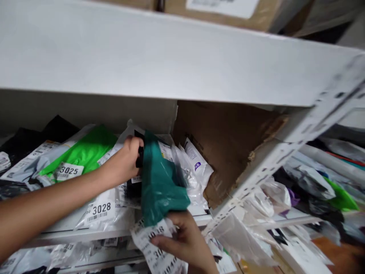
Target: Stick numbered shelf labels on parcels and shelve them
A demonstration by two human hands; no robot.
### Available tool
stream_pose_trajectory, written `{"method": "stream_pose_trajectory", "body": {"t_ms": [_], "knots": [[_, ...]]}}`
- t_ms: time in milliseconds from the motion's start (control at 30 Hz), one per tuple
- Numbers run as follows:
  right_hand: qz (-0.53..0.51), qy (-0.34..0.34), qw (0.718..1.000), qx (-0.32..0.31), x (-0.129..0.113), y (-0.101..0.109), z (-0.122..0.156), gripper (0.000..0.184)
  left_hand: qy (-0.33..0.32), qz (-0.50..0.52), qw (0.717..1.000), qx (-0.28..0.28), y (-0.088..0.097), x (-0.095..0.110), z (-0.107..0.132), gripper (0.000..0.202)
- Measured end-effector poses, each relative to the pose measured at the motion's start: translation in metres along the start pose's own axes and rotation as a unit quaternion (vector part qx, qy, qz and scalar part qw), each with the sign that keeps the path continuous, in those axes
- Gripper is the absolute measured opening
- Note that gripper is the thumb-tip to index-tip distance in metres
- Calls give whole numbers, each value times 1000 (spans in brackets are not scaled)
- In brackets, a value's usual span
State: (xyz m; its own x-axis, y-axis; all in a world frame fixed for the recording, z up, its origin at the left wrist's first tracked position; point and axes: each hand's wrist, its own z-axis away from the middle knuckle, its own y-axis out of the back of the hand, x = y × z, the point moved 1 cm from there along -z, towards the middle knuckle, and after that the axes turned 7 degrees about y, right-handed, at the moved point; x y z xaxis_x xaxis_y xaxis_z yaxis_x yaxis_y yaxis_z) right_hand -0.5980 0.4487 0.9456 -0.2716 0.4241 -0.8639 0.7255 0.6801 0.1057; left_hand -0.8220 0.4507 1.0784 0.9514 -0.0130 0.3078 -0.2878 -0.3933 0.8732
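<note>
My right hand is closed on a strip of printed number labels, its thumb lying across them. Right above it, a teal plastic mailer bag hangs over the shelf's front edge; whether the fingers also hold its lower end cannot be made out. My left hand reaches in among the parcels, fingers curled at the edge of a black parcel beside the teal bag. Its fingertips are partly hidden. Left of it lie a clear bag labelled 3028 and a bright green bag labelled 3025.
White wrapped parcels lean against a cardboard divider on the right. A white shelf beam crosses above, and a slotted upright slants down the right side. More bagged parcels fill the neighbouring shelves.
</note>
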Motion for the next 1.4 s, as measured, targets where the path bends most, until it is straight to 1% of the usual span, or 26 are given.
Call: {"method": "stream_pose_trajectory", "body": {"t_ms": [33, 67, 100, 133, 167, 200, 233, 267, 333, 367, 400, 467, 500, 600, 700, 767, 833, 933, 1000, 1033, 1100, 1200, 1267, 1333, 1400], "knots": [[12, -8, 1000, -19, -6, -4, -8, 15, -72, -44, 996, 11, 4, 2, 3, 62], [12, -8, 999, -31, -11, -7, -14, 14, -163, -77, 984, -11, 8, 5, 5, 63], [4, -1, 999, -42, -16, -7, -17, 14, -248, -94, 962, -61, 12, 7, 7, 64], [-11, 5, 998, -59, -20, -6, -17, 15, -312, -93, 938, -123, 16, 10, 8, 65], [-33, 9, 996, -83, -23, -4, -15, 16, -345, -78, 918, -179, 21, 12, 9, 63], [-60, 10, 993, -104, -25, -3, -10, 17, -347, -56, 911, -215, 24, 15, 10, 59], [-92, 9, 990, -106, -26, -1, -6, 18, -326, -32, 916, -233, 27, 18, 11, 52], [-118, 7, 989, -87, -27, 0, -1, 20, -293, -12, 925, -242, 29, 22, 13, 42], [-147, 2, 989, -1, -28, -2, 2, 29, -232, 12, 938, -258, 30, 31, 17, 26], [-151, 3, 988, 44, -28, -6, 0, 32, -206, 21, 942, -263, 29, 36, 20, 25], [-152, 7, 985, 80, -28, -10, -3, 33, -186, 31, 946, -264, 28, 40, 23, 29], [-153, 13, 980, 129, -25, -22, -12, 27, -158, 55, 954, -248, 26, 46, 26, 38], [-157, 12, 977, 147, -23, -27, -16, 27, -149, 68, 958, -235, 25, 47, 26, 37], [-153, 13, 969, 194, -16, -40, -24, 31, -138, 96, 965, -202, 22, 47, 23, 27], [-148, 19, 960, 238, -11, -44, -23, 35, -131, 106, 966, -195, 23, 44, 20, 25], [-147, 25, 956, 251, -10, -44, -22, 37, -133, 103, 964, -206, 23, 44, 20, 25], [-144, 33, 957, 249, -10, -43, -20, 36, -139, 94, 964, -208, 23, 45, 21, 25], [-159, 34, 962, 219, -12, -40, -19, 33, -140, 72, 967, -199, 21, 48, 22, 24], [-180, 24, 964, 197, -13, -40, -19, 36, -133, 71, 970, -191, 18, 48, 22, 22], [-186, 17, 963, 195, -13, -40, -19, 36, -129, 76, 971, -184, 16, 47, 21, 21], [-184, 3, 960, 213, -13, -41, -20, 37, -121, 89, 974, -172, 12, 45, 21, 20], [-157, -2, 949, 274, -9, -41, -23, 46, -111, 95, 977, -152, 6, 44, 23, 21], [-144, 5, 941, 306, -7, -41, -24, 53, -114, 78, 981, -138, 3, 45, 25, 21], [-149, 7, 940, 305, -8, -39, -22, 51, -130, 45, 981, -140, 2, 47, 27, 22], [-169, 7, 946, 276, -12, -37, -19, 39, -146, 22, 976, -159, 3, 48, 28, 27]]}}
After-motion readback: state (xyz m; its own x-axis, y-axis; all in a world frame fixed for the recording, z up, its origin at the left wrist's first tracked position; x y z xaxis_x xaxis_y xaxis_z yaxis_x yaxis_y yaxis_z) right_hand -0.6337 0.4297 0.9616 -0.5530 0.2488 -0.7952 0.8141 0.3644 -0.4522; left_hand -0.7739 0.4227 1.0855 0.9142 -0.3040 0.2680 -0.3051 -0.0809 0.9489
